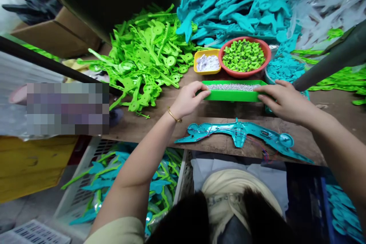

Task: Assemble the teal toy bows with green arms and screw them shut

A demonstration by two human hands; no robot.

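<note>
My left hand [192, 99] grips the left end of a long green tray [233, 95], thumb on the near wall. The tray's right end is pinched by my right hand [276, 97]. Small silvery metal pieces, which look like screws, fill the tray [235, 87]. Nearer to me on the workbench lies a long turquoise plastic shell [239, 133], its hollow inside facing up, with thin red and blue wires along it. Neither hand touches that shell. Just beyond the tray stand a yellow dish [206, 71] of small white pieces and a red bowl [245, 73] of green and black pieces.
Green plastic parts [151, 57] are heaped at the left, turquoise parts [243, 4] at the back. A dark bar [328, 57] slants in from the right. Below the bench edge, a white crate [81, 171] holds mixed parts. Clear bags [331, 4] fill the back right.
</note>
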